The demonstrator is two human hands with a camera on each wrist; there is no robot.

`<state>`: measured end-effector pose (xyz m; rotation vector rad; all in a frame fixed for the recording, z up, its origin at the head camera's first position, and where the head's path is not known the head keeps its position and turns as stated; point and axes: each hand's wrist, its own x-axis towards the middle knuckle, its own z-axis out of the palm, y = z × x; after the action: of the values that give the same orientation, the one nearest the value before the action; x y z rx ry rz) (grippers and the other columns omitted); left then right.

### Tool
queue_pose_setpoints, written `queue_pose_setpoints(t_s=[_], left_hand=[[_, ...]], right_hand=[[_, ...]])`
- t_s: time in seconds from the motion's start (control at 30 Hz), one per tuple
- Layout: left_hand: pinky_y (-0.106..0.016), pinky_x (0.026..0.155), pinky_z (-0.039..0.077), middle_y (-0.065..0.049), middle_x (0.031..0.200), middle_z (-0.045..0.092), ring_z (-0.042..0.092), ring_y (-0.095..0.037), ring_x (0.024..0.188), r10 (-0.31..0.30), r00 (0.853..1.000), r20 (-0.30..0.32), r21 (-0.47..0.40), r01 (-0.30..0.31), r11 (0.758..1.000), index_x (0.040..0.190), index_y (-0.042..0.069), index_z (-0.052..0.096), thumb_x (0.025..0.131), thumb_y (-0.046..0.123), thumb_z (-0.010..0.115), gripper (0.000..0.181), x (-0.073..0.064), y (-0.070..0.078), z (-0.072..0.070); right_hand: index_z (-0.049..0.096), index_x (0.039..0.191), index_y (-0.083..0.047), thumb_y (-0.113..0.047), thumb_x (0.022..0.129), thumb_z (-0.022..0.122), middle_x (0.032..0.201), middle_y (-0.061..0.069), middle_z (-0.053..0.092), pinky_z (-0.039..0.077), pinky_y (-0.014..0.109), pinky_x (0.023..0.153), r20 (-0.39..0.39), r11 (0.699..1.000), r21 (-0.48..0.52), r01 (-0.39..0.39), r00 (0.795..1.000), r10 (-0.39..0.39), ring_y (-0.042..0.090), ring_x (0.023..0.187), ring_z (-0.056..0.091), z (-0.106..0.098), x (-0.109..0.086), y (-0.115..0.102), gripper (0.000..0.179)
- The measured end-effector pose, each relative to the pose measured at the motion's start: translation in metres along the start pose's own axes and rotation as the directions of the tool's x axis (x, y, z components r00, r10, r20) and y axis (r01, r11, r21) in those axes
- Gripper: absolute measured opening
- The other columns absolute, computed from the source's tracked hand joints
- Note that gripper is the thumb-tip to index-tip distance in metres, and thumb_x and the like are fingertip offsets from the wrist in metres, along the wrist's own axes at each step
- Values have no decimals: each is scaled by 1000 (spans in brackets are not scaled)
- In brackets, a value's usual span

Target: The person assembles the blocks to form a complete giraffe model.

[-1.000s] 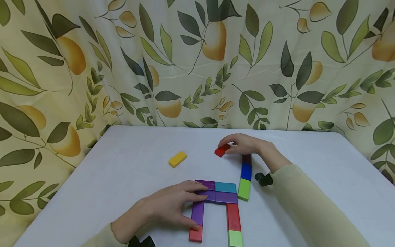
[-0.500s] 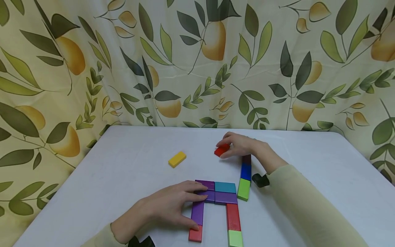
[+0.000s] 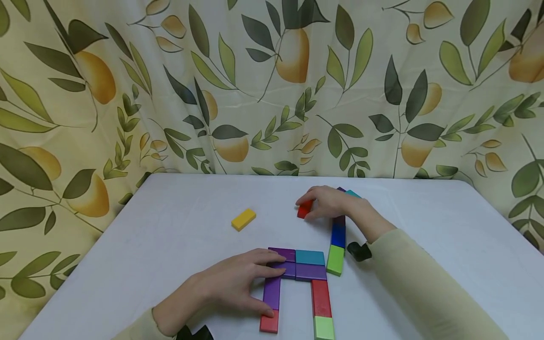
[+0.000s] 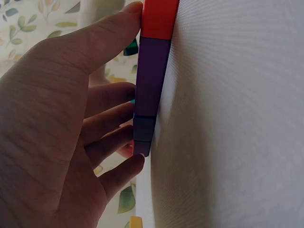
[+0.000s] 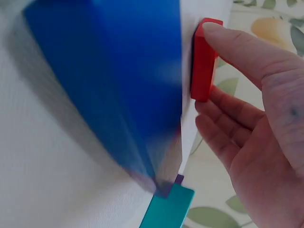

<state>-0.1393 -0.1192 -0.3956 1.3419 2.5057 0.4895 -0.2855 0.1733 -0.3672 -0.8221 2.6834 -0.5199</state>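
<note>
My left hand [image 3: 231, 278] rests with extended fingers on the near shape of flat blocks. Its fingertips touch the purple blocks [image 3: 272, 292], and its thumb lies on the red end block [image 3: 269, 323]. In the left wrist view, the fingers [image 4: 111, 121] are spread along the blocks' top faces. My right hand [image 3: 329, 203] pinches a separate red block [image 3: 304, 209] between thumb and fingers, left of a row with blue [image 3: 338, 235] and lime [image 3: 335, 260] blocks. The right wrist view shows the thumb at one end of that red block [image 5: 203, 66]. The hand covers part of the row.
A loose yellow block [image 3: 244, 220] lies on the white table [image 3: 178, 236] to the left. The near shape includes a teal block [image 3: 310, 257], another red block [image 3: 321, 298] and a light green block [image 3: 324, 327]. A fruit-patterned curtain [image 3: 272, 118] hangs behind.
My right hand has turned the red block and shifted slightly nearer. Purple and teal blocks now show behind that hand. The left hand stays where it was.
</note>
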Motion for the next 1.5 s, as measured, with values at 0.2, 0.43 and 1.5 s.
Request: queue_pose_setpoints(t_s=[0.2,0.43,1.5], left_hand=[[-38,111,39,10,156,39,33,-15,144,0,1000,-4,1,0,1000,147,23,56,86,65,67,75,-2,0,-1],[-38,112,37,9,156,39,32,-15,145,2,1000,0,-5,-2,1000,147,22,56,87,64,68,75,-2,0,-1],[-36,113,37,10,157,38,32,-14,145,11,1000,-16,2,-11,1000,147,21,56,87,64,68,75,-1,0,1]], right_hand=[[64,138,-10,-20,92,73,139,17,57,40,59,106,-70,1000,21,-10,997,12,37,129,48,-9,-5,14,47],[62,139,-6,-16,93,70,141,22,53,44,60,102,-135,999,-1,-34,990,33,42,129,47,-19,-10,29,47],[61,138,-5,-6,95,68,144,25,50,38,64,106,-93,997,-11,-76,993,75,47,130,44,-23,-24,51,44]])
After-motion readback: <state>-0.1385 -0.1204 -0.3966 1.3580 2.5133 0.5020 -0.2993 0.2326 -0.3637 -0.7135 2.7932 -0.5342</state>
